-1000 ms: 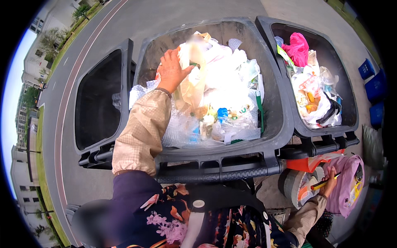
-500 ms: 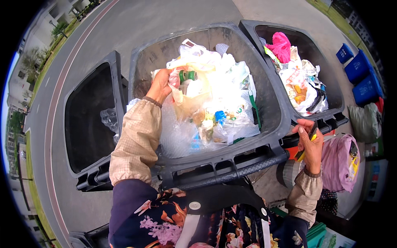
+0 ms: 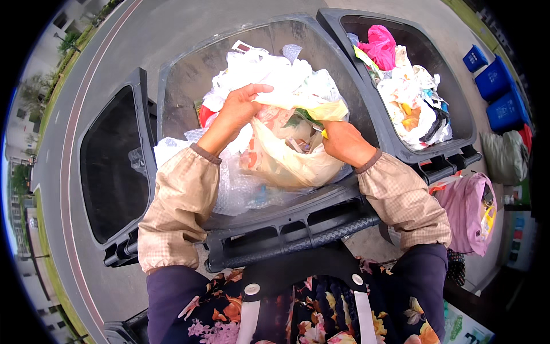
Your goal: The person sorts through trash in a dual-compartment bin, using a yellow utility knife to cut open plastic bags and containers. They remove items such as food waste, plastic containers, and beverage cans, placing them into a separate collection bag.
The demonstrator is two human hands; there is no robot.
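Note:
Over the middle grey bin (image 3: 192,69) hangs a pale yellow see-through plastic bag (image 3: 286,163), its mouth spread open. My left hand (image 3: 232,114) pinches the bag's left rim between thumb and fingers, the index finger stretched out. At the opposite rim, my right hand (image 3: 348,143) is closed, with a yellow bit of a hand tool (image 3: 325,133) showing at its fingers; the tool's kind is hidden. Green and brown scraps (image 3: 303,137) show inside the bag. White plastic bags (image 3: 275,71) and bubble wrap (image 3: 223,192) lie under and around it.
A second grey bin (image 3: 458,109) at the right holds a pink bag (image 3: 381,49) and crumpled wrappers. The dark open bin (image 3: 112,166) stands at the left. Blue bins (image 3: 495,80), a grey-green sack (image 3: 504,157) and a pink-purple bag (image 3: 467,215) are farther right.
My right hand has moved left from beside the bins to the bag's rim, tool still in it. The yellowish bag is lifted and opened between both hands; the green-capped bottle no longer shows.

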